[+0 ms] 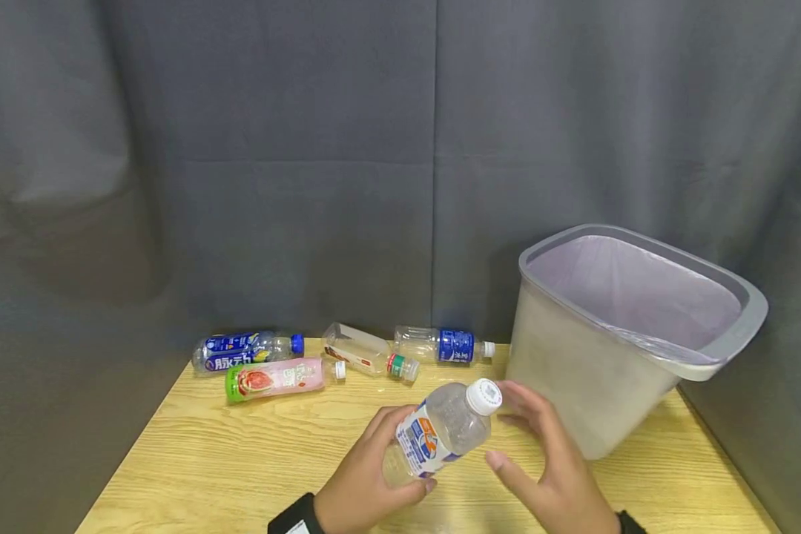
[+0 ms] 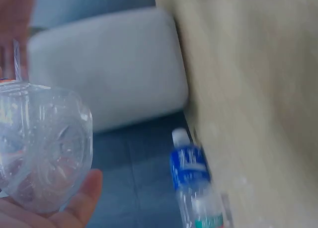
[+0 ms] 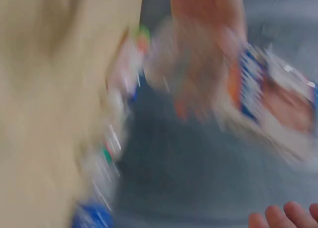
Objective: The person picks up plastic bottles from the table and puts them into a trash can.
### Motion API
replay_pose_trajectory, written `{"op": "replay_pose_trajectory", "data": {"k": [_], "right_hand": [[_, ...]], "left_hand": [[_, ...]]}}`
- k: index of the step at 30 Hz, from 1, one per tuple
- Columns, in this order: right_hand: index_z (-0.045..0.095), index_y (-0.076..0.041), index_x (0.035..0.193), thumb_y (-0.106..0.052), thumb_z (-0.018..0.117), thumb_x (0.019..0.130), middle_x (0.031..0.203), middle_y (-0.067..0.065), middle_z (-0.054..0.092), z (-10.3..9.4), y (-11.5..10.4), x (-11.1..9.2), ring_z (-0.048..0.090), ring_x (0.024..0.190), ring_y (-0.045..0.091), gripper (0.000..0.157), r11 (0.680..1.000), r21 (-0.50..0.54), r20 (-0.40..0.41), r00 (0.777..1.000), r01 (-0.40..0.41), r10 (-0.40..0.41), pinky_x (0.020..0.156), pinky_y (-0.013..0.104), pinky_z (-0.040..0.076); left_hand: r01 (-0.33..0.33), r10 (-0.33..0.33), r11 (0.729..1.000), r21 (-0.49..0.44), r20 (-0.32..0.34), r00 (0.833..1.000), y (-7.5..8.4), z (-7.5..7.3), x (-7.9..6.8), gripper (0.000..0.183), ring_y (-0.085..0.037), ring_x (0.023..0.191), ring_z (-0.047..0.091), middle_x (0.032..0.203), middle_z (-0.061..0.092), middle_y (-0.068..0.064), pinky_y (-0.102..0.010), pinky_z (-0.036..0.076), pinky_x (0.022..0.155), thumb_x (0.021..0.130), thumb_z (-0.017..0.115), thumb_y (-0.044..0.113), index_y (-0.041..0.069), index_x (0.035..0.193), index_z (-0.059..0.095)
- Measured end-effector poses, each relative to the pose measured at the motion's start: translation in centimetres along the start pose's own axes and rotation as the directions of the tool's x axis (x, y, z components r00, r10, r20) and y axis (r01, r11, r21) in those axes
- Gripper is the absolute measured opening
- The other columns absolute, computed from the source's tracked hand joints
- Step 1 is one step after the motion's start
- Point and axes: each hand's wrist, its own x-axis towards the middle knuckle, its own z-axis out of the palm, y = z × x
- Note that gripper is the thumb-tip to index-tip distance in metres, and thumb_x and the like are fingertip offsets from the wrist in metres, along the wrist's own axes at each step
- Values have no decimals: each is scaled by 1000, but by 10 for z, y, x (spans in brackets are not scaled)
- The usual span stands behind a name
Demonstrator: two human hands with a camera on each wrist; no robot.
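My left hand (image 1: 367, 475) grips a clear plastic bottle (image 1: 463, 419) with a white cap and a white, blue and orange label. The bottle is tilted, its cap pointing up and to the right. Beside the cap is my right hand (image 1: 554, 460), its thumb and fingers spread apart with nothing between them. In the left wrist view, the bottle's ribbed base (image 2: 54, 148) faces the camera above the left palm. The right wrist view is blurred; the labelled bottle (image 3: 253, 89) and the right fingertips (image 3: 276, 218) show there.
A grey-rimmed bin (image 1: 741, 326) with a liner stands at the right of the wooden table (image 1: 193, 460). Along the back lie a blue-labelled bottle (image 1: 240, 352), a pink one (image 1: 283, 378), a green-capped one (image 1: 360, 348) and another blue-labelled bottle (image 1: 454, 346).
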Motion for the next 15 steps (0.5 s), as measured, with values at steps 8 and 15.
{"op": "replay_pose_trajectory", "data": {"k": [8,15], "right_hand": [[29,-16,157,-3,79,79,139,-5,59,44,-2,-33,62,119,6,93,943,179,107,958,-282,267,97,27,52],[29,-12,156,3,76,76,135,-2,61,54,5,-42,63,118,8,94,944,220,82,969,-245,232,97,27,50]], "left_hand": [[11,3,995,-97,148,989,-7,19,-26,74,-4,116,53,137,51,-1,-29,52,102,88,78,33,20,151,40],[3,12,996,-89,178,984,-16,23,-33,76,-6,122,52,138,51,-2,-34,51,104,90,75,33,24,154,35]]}}
